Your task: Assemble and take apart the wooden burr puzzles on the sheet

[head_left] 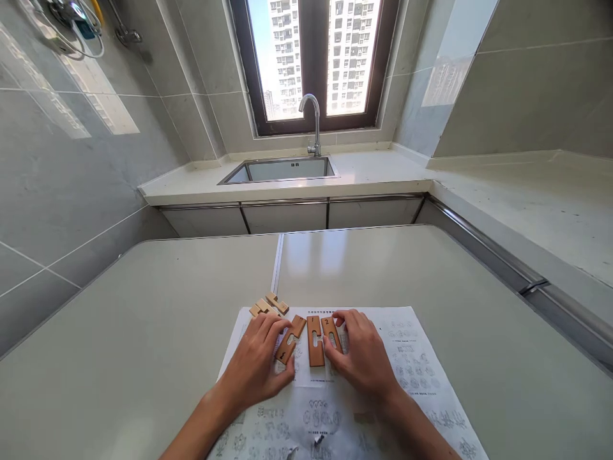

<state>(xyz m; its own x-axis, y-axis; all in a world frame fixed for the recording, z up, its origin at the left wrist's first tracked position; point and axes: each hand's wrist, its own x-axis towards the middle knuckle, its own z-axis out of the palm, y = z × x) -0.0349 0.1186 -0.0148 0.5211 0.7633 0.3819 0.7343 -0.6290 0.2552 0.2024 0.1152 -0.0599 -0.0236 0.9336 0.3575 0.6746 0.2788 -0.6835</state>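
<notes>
On the table (191, 287), 1 printed sheet (407, 370) supports wooden block 1 (315, 350); left-hand (261, 358) fingers grasp the block at its left, right-hand (361, 351) fingers grasp block 2 (331, 335) at its right.

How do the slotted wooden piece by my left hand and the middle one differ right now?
The left wooden piece slants, its far end leaning right; the middle wooden piece points nearly straight away from you. The left wooden piece is between the thumb and fingers of your left hand; the middle wooden piece is not in that hand's grasp. Both are brown, slotted and over the printed sheet.
</notes>
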